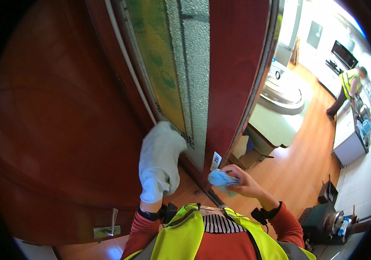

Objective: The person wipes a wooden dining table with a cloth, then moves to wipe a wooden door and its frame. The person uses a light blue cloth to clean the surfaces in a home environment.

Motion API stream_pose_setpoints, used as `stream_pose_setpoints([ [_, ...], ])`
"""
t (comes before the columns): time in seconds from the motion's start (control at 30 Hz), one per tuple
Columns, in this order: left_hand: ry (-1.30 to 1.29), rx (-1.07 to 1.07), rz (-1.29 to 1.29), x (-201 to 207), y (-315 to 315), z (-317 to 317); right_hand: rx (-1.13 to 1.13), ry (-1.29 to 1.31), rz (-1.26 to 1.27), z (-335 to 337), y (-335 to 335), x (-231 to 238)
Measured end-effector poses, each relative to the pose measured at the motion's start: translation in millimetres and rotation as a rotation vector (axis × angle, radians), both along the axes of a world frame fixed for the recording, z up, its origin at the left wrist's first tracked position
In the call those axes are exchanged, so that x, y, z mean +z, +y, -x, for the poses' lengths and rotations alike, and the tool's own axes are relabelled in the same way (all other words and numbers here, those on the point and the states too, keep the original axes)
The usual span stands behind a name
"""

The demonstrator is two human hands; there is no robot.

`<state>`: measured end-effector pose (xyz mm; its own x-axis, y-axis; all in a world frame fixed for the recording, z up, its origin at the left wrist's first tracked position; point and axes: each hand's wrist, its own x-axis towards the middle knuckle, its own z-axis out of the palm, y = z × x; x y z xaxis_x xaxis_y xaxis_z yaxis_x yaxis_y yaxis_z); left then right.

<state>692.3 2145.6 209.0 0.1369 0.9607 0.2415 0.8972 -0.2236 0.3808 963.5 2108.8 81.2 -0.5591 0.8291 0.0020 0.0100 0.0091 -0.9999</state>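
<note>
A pale grey-white cloth covering (156, 162) wraps my left hand (161, 151) like a mitt, down to the wrist. Its fingers are hidden under the fabric. That hand rests at the lower part of a door panel with textured glass (196, 65) and a yellow-green patterned strip (159, 56); whether it presses on the surface I cannot tell. My right hand (246, 184) grips a crumpled light blue cloth (222, 177) between thumb and fingers. Just above this cloth, a small white plate (215, 160) sits on the dark red frame (233, 78).
A large red-brown door (64, 130) with a metal handle (112, 223) fills the left. Beyond the frame stands a green-topped table (276, 123). Far right, a person in a yellow vest (348, 84) bends at a kitchen counter (348, 134). A dark stove-like unit (319, 227) stands lower right.
</note>
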Motion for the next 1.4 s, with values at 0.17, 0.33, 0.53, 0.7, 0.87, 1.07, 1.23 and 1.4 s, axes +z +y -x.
stream_pose_setpoints([
  [0.17,-0.234,0.213,-0.563,24.3,30.8,20.3,-0.194,-0.073,-0.615,-27.6,7.1,83.0],
  [0.33,-0.641,-0.02,-0.905,20.2,61.5,8.7,-0.749,0.095,-0.849,-15.7,23.3,137.7],
  [0.53,-0.624,-0.177,-0.611,-19.0,121.6,-25.5,-0.973,-0.129,-1.203,10.9,59.4,163.1],
  [0.7,-0.451,-0.19,-0.404,-50.5,156.0,-39.4,-0.992,-0.257,-1.436,31.3,76.3,157.6],
  [0.87,-0.402,-0.175,-0.387,-61.1,168.2,-35.3,-1.085,-0.212,-1.477,38.8,83.0,138.5],
  [1.07,-0.386,-0.176,-0.398,-59.4,173.4,-29.4,-1.062,-0.161,-1.312,20.5,71.5,124.2],
  [1.23,-0.374,-0.187,-0.402,-59.4,176.8,-26.2,-1.096,-0.152,-1.154,5.1,52.1,116.5],
  [1.4,-0.378,-0.201,-0.402,-58.0,180.2,-24.3,-0.916,-0.211,-1.118,18.2,22.5,105.1],
])
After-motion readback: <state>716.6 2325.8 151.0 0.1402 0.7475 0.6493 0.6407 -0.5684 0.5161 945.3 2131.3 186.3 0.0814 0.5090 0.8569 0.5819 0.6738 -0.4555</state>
